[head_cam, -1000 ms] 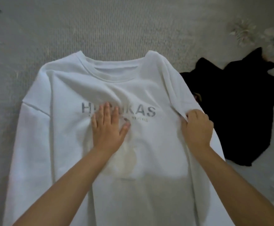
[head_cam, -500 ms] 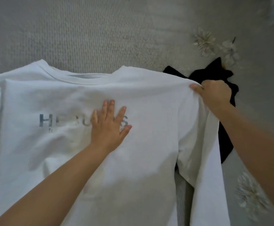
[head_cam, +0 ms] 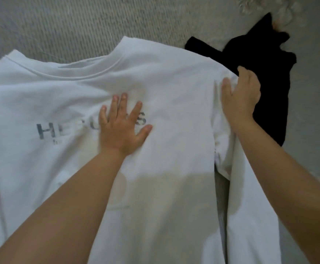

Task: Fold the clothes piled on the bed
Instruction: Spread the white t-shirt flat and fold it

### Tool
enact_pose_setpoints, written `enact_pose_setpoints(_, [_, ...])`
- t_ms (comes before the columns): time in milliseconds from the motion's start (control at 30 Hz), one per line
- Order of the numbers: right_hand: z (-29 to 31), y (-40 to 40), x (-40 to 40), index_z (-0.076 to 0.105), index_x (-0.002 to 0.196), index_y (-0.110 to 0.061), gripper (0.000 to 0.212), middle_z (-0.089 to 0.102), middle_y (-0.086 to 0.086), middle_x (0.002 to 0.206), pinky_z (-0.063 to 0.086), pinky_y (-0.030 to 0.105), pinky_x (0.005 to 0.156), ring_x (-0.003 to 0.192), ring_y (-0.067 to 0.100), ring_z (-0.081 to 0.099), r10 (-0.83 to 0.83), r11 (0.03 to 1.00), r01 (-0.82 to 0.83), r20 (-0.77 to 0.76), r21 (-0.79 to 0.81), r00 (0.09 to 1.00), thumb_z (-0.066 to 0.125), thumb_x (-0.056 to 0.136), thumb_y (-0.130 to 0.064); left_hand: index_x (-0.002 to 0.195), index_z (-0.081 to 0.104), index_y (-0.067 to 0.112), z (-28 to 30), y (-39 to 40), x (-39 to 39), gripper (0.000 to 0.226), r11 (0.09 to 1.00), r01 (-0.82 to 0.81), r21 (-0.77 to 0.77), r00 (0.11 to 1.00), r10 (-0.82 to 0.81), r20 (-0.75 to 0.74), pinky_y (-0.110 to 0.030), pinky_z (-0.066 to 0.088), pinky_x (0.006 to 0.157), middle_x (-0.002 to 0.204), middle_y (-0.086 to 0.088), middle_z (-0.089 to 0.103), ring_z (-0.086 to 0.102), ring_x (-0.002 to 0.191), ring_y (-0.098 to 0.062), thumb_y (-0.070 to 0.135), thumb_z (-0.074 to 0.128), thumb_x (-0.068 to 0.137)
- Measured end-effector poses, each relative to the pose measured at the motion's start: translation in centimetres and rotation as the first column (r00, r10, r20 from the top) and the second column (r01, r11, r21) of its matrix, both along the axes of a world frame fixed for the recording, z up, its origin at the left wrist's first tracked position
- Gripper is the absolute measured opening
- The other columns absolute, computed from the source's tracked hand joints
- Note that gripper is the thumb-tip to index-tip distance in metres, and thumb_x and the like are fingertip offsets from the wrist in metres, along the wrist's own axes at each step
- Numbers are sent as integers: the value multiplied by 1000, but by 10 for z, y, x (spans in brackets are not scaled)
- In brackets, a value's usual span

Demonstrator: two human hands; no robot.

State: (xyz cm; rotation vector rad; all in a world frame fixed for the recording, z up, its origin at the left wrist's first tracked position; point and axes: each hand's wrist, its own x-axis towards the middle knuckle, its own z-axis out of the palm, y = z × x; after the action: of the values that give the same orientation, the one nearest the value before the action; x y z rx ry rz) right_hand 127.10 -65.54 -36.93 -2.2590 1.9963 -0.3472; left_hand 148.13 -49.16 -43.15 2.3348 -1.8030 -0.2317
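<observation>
Grey ribbed bed cover (head_cam: 83, 25) fills the background, with a pale fluffy flower decoration (head_cam: 260, 4) at the top right edge. A black garment (head_cam: 265, 77) lies crumpled to the right, partly under the white sweatshirt (head_cam: 174, 168) spread flat across the bed. The left hand (head_cam: 121, 128) presses flat on the chest lettering, fingers (head_cam: 124, 102) spread apart, covering the middle letters. The right hand (head_cam: 241, 94) sits on the sweatshirt's right shoulder, fingers curled over the edge onto the black fabric, thumb lying on the white cloth.
</observation>
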Motion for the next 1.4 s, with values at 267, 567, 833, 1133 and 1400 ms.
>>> enact_pose_setpoints(267, [-25, 182, -83, 41, 128, 11, 76, 41, 35, 132, 32, 60, 99, 122, 47, 41, -28, 995, 21, 68, 102, 997, 34, 87, -53, 134, 47, 20, 11, -2, -8, 73, 993, -54, 103, 998, 56, -17, -54, 6, 107, 145, -21, 33, 26, 136, -36, 60, 24, 77])
enact_pose_setpoints(567, [-14, 212, -134, 68, 77, 4, 13, 68, 23, 80, 52, 36, 73, 77, 36, 66, -82, 993, 64, 191, 100, 978, 59, 78, -5, 126, 54, 6, 49, 51, -69, 54, 990, 63, 128, 998, -61, -21, -64, 37, 89, 128, -29, 50, 48, 118, -47, 35, 32, 87])
enact_pose_setpoints(833, [63, 143, -230, 55, 69, -4, 27, 51, 10, 73, 37, 24, 52, 57, 11, 42, -729, 663, 309, 493, 682, 475, 53, 93, -18, 120, 51, 10, 81, 58, -162, 50, 959, 229, 168, 973, -217, -84, -57, 48, 77, 119, -24, 59, 58, 108, -42, 37, 35, 82])
enact_pose_setpoints(1133, [90, -38, -299, 57, 72, -2, 29, 57, 26, 78, 31, 26, 60, 79, 22, 48, -277, 896, 169, 217, 411, 936, 46, 94, -17, 125, 55, 12, 86, -37, -268, 61, 958, 124, 257, 986, -91, -138, -65, 37, 88, 128, -23, 54, 49, 118, -44, 49, 26, 87])
enact_pose_setpoints(1400, [65, -106, -323, 33, 140, -11, 52, 25, 19, 147, 26, 42, 105, 132, 34, 28, 272, 933, -182, -279, 309, 921, 51, 92, -23, 147, 2, 27, 69, -69, -318, 64, 914, 7, 405, 1000, 2, -20, -48, -1, 113, 155, -14, -5, -5, 143, -29, 52, 27, 94])
